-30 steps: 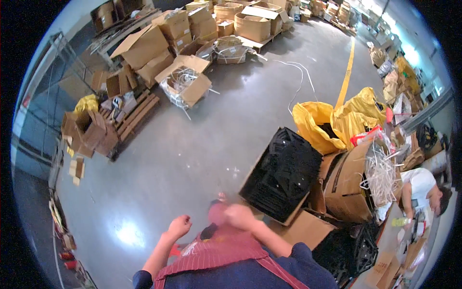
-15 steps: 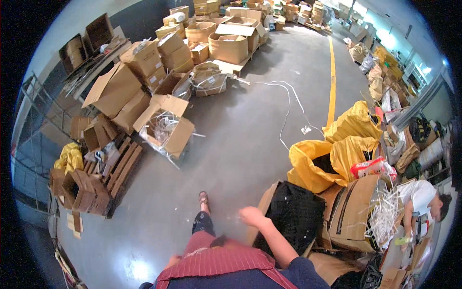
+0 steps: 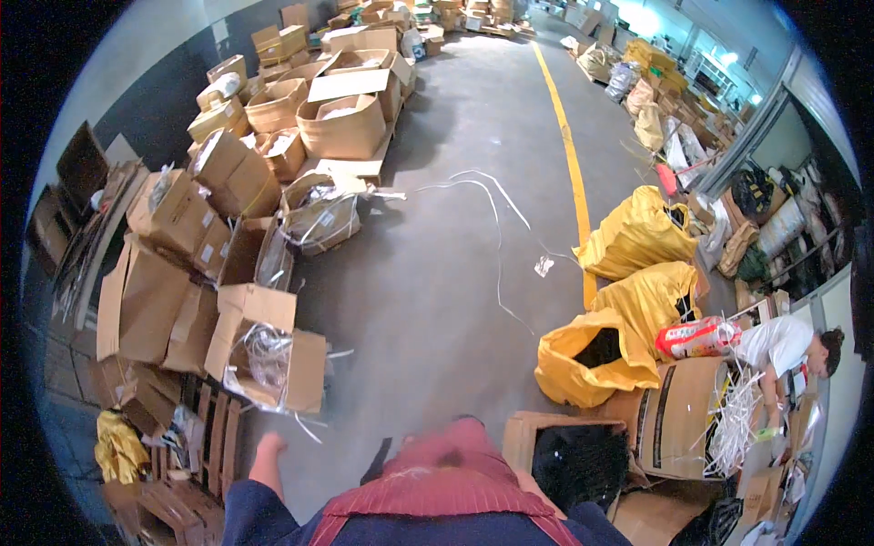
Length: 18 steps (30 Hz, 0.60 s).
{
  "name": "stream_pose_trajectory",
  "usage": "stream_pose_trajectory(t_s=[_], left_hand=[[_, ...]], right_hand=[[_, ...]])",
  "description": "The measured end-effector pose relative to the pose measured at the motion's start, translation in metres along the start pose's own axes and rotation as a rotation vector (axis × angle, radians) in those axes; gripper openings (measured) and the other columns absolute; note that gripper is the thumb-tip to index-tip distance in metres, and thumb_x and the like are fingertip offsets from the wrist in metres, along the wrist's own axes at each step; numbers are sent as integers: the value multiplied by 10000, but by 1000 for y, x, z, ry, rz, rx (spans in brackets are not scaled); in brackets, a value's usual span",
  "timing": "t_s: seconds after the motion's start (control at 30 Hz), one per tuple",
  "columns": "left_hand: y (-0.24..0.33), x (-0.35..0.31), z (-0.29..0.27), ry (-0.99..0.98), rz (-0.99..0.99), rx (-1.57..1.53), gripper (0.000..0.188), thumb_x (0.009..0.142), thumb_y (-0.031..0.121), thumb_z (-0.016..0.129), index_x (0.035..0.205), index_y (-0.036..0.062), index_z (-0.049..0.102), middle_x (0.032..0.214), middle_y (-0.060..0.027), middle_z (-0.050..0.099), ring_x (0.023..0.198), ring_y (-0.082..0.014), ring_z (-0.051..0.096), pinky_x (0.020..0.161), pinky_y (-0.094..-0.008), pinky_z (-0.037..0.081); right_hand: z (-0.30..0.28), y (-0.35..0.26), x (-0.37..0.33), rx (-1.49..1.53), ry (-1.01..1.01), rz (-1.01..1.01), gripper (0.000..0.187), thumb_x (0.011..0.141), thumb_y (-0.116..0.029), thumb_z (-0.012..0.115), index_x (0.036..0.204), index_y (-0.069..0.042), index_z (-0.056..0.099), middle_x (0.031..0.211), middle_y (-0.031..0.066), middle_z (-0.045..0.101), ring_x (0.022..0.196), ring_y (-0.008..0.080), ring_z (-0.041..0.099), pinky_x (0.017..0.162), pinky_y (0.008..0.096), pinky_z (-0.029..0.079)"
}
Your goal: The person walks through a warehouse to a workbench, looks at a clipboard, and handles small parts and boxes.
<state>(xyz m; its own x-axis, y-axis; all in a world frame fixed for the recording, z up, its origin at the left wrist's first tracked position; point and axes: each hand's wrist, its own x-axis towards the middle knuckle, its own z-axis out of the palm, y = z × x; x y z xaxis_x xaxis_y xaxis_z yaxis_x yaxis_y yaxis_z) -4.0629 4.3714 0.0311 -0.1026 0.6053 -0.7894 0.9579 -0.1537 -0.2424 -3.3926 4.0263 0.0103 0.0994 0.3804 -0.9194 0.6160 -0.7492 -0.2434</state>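
My left hand (image 3: 270,443) swings out at the lower left, its fingers loosely curled and nothing showing in them. It touches nothing. The closest thing to it is an open carton (image 3: 308,373) holding tangled clear plastic and white strapping (image 3: 267,353). Of my right arm only a bit of bare skin shows beside the red striped apron (image 3: 437,491); the fingers are hidden. To the right of that arm stands an open carton (image 3: 521,443) with black material (image 3: 578,464) inside.
Yellow sacks (image 3: 592,364) and a strapped carton (image 3: 683,414) line the right, with a bent-over person (image 3: 774,350) beyond. White strapping (image 3: 498,246) trails over the grey floor (image 3: 428,300) near a yellow line (image 3: 569,155). Stacked cartons and wooden pallets (image 3: 218,441) run along the left.
I have moved forward, and the view has turned. The cartons at left and the yellow sacks at right sit lower now. My left hand has swung out, and my right has dropped from sight.
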Motion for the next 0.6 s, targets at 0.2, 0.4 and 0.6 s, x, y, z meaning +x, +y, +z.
stream_pose_trajectory(t_s=[0.2, 0.4, 0.6], left_hand=[[224, 121, -325, 539, 315, -750, 316, 908, 239, 533, 1115, 47, 674, 1020, -210, 697, 946, -370, 668, 829, -442, 530], [419, 86, -454, 82, 791, -397, 352, 926, 251, 571, 1258, 156, 639, 1124, -104, 704, 1037, -229, 665, 892, -374, 515], [467, 123, -526, -392, 741, -210, 368, 924, 329, 616, 1209, 97, 644, 1098, -113, 694, 1014, -245, 654, 895, -376, 503]], right_hand=[[-117, -22, 83, 216, 85, 109, 293, 837, -245, 558, 957, -27, 713, 958, 199, 703, 861, 368, 669, 756, 469, 521], [-258, -57, 150, 296, 162, 19, 301, 846, -257, 558, 957, -27, 718, 941, 187, 709, 813, 356, 674, 724, 458, 525], [-434, -86, 195, 257, 363, -140, 310, 855, -270, 558, 957, -28, 723, 923, 174, 715, 765, 344, 678, 693, 447, 530]])
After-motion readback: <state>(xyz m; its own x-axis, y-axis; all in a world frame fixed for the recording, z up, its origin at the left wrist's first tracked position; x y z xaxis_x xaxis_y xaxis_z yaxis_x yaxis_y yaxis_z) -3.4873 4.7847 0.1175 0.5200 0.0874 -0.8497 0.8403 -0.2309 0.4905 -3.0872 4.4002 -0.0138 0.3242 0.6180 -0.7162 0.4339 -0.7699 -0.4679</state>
